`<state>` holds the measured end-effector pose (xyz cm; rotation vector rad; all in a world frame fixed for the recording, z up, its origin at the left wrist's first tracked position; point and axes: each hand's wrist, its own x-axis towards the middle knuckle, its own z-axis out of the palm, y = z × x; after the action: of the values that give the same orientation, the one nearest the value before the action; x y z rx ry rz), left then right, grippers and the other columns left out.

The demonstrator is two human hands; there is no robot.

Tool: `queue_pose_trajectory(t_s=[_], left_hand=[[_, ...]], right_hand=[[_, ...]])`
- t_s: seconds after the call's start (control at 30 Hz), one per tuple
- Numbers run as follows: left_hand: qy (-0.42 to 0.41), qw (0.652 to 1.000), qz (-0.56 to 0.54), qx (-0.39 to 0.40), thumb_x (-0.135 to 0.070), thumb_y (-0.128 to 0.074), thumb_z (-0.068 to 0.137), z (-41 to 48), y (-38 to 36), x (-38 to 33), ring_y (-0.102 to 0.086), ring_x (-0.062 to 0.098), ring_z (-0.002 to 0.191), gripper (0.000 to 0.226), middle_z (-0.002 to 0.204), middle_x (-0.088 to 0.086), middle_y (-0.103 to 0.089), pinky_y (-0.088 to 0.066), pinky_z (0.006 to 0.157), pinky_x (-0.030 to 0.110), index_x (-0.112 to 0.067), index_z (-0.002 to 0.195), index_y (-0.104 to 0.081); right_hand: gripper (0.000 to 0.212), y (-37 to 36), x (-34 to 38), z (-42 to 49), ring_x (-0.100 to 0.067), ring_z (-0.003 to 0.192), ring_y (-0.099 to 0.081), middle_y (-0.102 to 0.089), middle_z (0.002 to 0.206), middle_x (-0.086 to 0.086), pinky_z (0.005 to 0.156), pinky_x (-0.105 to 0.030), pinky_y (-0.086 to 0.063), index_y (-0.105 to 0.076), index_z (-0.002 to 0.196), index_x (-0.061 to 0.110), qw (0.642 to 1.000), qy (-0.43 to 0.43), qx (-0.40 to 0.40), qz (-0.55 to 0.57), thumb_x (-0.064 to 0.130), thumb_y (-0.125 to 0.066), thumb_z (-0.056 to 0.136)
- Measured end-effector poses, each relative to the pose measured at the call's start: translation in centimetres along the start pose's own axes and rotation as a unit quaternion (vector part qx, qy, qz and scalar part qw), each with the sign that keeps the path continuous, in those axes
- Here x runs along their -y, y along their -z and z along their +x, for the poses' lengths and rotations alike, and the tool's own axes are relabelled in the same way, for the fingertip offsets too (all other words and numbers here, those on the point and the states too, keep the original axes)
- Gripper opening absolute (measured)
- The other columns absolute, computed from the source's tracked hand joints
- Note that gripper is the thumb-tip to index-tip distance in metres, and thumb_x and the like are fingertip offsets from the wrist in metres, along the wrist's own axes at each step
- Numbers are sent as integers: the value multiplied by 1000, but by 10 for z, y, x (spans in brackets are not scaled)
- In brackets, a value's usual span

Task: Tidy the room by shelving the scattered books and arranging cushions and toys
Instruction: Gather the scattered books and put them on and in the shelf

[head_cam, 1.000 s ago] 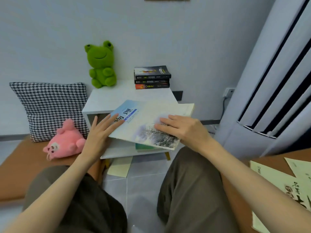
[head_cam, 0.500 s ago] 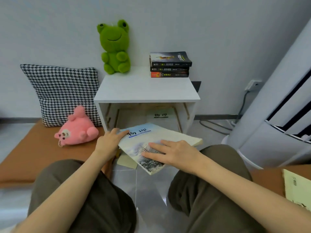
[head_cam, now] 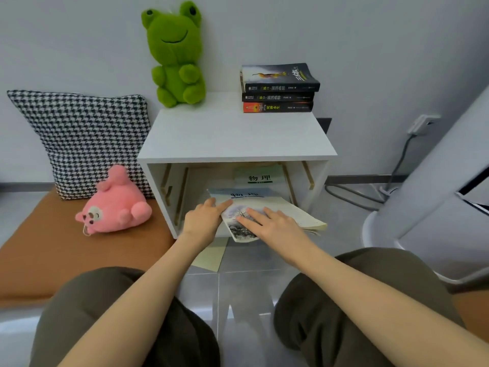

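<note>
Both arms reach forward between knees in olive trousers toward a white open-fronted cube cabinet (head_cam: 238, 136), where we see a pale blue-and-white paperback with a wintry tree on its cover (head_cam: 267, 201) lying partly inside the lower opening, its near corner and cream page edge jutting out past the front. The right hand (head_cam: 275, 223) lies flat on the cover, fingers straight and spread, pressing down on it. The left hand (head_cam: 203, 219) sits at the book's left edge, knuckles up, one finger stretched across the cover; the thumb is hidden, so we cannot tell whether it pinches the book or only rests on it. Deeper in the same compartment lies a green-and-white book (head_cam: 260, 177), just behind the paperback, with thin wooden slats along the inner walls on either side. On the cabinet top, a green frog plush (head_cam: 176, 54) sits against the wall at the back left and a stack of three dark paperbacks (head_cam: 277, 88) at the back right. To the left, a black-and-white houndstooth cushion (head_cam: 87, 136) leans on the wall above a brown seat pad (head_cam: 53, 255), with a pink plush animal (head_cam: 116, 207) lying on the pad just beside the cabinet. A pale yellow booklet (head_cam: 211, 256) lies on the grey floor under the cabinet's front. A white tower appliance (head_cam: 436, 194) stands to the right, its grey cable (head_cam: 397, 168) running up to a wall socket (head_cam: 420, 123).
</note>
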<state>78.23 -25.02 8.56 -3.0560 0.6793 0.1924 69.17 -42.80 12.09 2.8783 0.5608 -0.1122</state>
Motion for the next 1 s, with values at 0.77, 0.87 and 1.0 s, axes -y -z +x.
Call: queue_pose_trajectory(t_s=[0.77, 0.87, 1.0], left_hand=[[41, 994, -82, 62, -26, -40, 101, 65, -62, -2, -49, 27, 123, 46, 144, 4, -43, -47, 92, 38, -32, 145, -33], [45, 994, -87, 58, -25, -41, 100, 77, -66, -4, -49, 26, 123, 46, 145, 4, -43, -47, 91, 37, -32, 146, -33], [41, 992, -102, 62, -24, -41, 100, 84, -74, -5, -48, 26, 125, 47, 145, 4, -42, -45, 93, 36, -30, 146, -33]], right_hand=[[101, -131, -43, 111, -46, 142, -12, 8, 160, -11, 109, -62, -27, 10, 152, 25, 957, -168, 179, 154, -12, -53, 84], [103, -137, -50, 125, -47, 141, -10, 11, 160, -11, 108, -63, -28, 13, 152, 26, 955, -170, 193, 144, -12, -54, 84], [108, -150, -54, 137, -50, 142, -4, 15, 159, -9, 107, -61, -31, 16, 149, 35, 946, -169, 230, 152, -15, -52, 83]])
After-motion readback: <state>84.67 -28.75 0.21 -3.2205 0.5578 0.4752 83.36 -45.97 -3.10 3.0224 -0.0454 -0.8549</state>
